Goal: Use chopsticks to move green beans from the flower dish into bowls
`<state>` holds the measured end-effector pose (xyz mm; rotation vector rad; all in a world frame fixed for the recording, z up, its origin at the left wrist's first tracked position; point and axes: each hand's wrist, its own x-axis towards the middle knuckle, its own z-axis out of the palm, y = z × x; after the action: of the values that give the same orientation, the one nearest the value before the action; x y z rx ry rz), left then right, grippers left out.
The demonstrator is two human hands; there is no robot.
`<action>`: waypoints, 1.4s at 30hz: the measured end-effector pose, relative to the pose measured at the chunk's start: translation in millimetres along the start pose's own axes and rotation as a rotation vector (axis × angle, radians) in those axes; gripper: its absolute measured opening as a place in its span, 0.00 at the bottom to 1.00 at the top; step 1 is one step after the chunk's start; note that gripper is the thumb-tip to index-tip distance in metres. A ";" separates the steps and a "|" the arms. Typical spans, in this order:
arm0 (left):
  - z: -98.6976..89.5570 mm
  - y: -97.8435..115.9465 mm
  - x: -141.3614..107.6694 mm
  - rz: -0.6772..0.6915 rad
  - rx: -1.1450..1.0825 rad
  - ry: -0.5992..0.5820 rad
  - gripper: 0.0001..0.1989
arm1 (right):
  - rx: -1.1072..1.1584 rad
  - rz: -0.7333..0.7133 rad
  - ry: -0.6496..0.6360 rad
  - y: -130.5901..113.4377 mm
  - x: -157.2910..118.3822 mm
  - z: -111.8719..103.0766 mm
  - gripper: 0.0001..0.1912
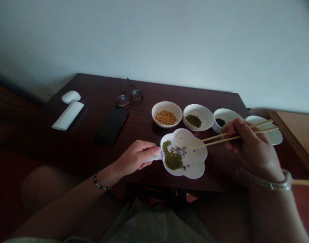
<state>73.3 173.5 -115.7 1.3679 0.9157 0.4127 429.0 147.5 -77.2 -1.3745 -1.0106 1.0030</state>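
My left hand [139, 155] is closed around the short handle of a white flower-shaped dish [197, 165] with a cartoon print. Green mung beans [172, 157] lie heaped in the left part of that dish. In my right hand [250, 145] is a pair of chopsticks [215, 139], their tips over the middle of the dish near the edge of the beans. Whether the tips pinch a bean is too small to tell. Just behind the dish stand a bowl [166, 104] of yellow soybeans [165, 117] and a bowl [207, 118] with some mung beans [193, 120].
Farther right are a bowl [227, 114] with dark beans [220, 122] and another white bowl [276, 135], partly behind my right hand. Glasses [129, 98], a black phone [111, 125] and a white object in two parts [68, 115] lie on the dark table [98, 87], against the wall.
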 end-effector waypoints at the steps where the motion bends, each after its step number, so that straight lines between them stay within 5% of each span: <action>1: -0.3 -0.3 0.1 0.000 -0.001 -0.001 0.25 | 0.010 -0.006 0.002 -0.8 0.0 -0.4 0.24; 14: -1.5 -3.6 4.1 0.001 -0.015 0.012 0.26 | -0.089 0.123 -0.064 -10.2 -5.8 -21.8 0.26; 42: -1.3 0.3 8.8 0.002 0.040 0.008 0.27 | -0.364 0.029 -0.171 -27.6 -25.7 -10.2 0.30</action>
<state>77.8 180.8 -118.1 1.4044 0.9336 0.4036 430.8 120.8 -48.6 -1.6211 -1.3542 1.0038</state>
